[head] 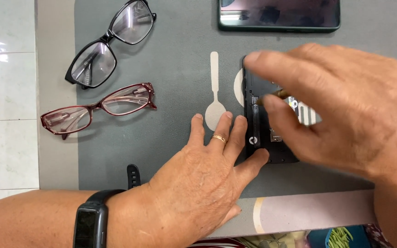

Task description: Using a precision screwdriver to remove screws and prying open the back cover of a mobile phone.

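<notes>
Opened phone (265,133) lies on the grey mat (171,55), long axis running away from the person — left hand (203,174) rests flat and spread, fingertips pinning its near left edge; right hand (341,105) hovers directly above, pinching a small brass-coloured tool (276,95)

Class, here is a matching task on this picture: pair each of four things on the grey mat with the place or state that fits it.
Things:
1. black glasses
2. dark red glasses
3. opened phone
4. green-cased phone

Places or states:
A. at the top edge of the mat, screen up
B. top left of the mat, farthest from the hands
C. under the left hand fingertips, with the right hand over it
D. left of the mat, just below the other pair

Pairs: 1-B, 2-D, 3-C, 4-A
</notes>
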